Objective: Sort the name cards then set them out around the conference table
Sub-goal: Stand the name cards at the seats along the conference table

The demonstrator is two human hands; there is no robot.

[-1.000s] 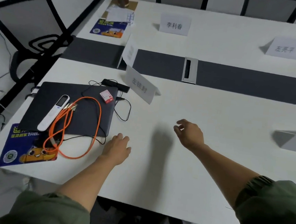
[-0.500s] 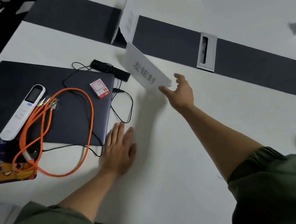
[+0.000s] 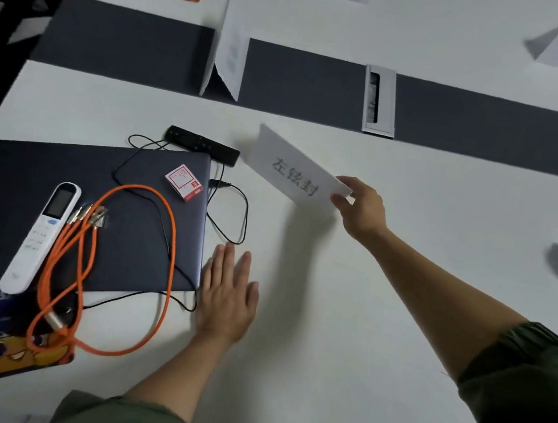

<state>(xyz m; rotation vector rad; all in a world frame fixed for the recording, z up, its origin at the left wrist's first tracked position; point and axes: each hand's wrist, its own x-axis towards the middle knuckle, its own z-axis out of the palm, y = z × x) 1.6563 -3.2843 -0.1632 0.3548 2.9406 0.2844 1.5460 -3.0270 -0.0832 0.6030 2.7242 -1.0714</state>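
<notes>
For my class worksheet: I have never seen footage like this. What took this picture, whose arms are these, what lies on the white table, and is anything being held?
There is no machine here. A person wears a camera on the head, and it looks down at their own two bare hands. The right hand pinches one end of a name card. The left hand lies flat on the table beside a closed laptop. On the laptop lie a white remote, an orange cable and a small red-and-white box. Other name cards stand farther off.
</notes>
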